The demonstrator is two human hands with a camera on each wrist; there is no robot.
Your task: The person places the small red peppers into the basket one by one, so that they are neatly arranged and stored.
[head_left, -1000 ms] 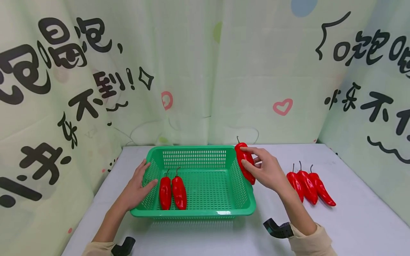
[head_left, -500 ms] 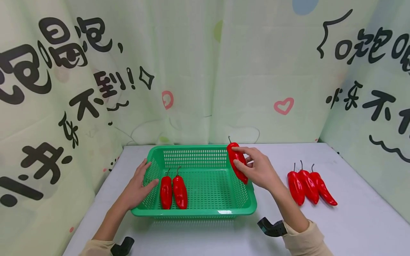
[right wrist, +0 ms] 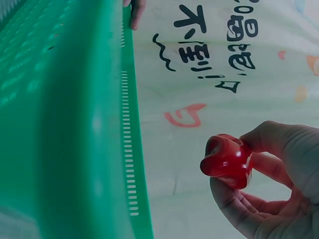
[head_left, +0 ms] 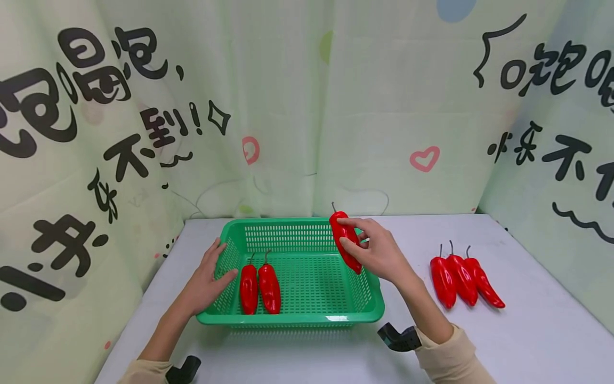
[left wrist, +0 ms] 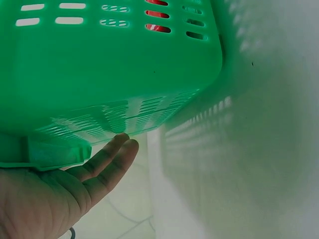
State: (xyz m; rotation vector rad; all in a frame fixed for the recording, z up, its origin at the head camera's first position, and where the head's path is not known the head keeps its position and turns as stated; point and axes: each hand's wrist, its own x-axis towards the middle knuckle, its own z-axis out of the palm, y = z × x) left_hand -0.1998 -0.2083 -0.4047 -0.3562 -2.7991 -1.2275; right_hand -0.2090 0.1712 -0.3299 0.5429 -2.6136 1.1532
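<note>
A red pepper (head_left: pixel 344 242) with a thin stem tilts above the right side of the green plastic basket (head_left: pixel 307 320). My right hand (head_left: pixel 376 246) pinches it between thumb and fingers; the right wrist view shows this red pepper (right wrist: pixel 228 162) end-on in the grip. Inside the basket, towards the left, two red peppers (head_left: pixel 269 289) lie side by side. My left hand (head_left: pixel 211 280) rests on the basket's left rim, thumb over the inside. In the left wrist view, the fingers of the left hand (left wrist: pixel 75 191) stretch fairly straight along the outside of the basket.
Several red peppers (head_left: pixel 460 280) lie together on the white table (head_left: pixel 518 341) to the right of the basket. A pale green curtain (head_left: pixel 288 106) with printed writing stands behind and at both sides.
My right hand has carried the red pepper leftward, from the basket's right rim to over its inside. The left hand and the other peppers stay in place.
</note>
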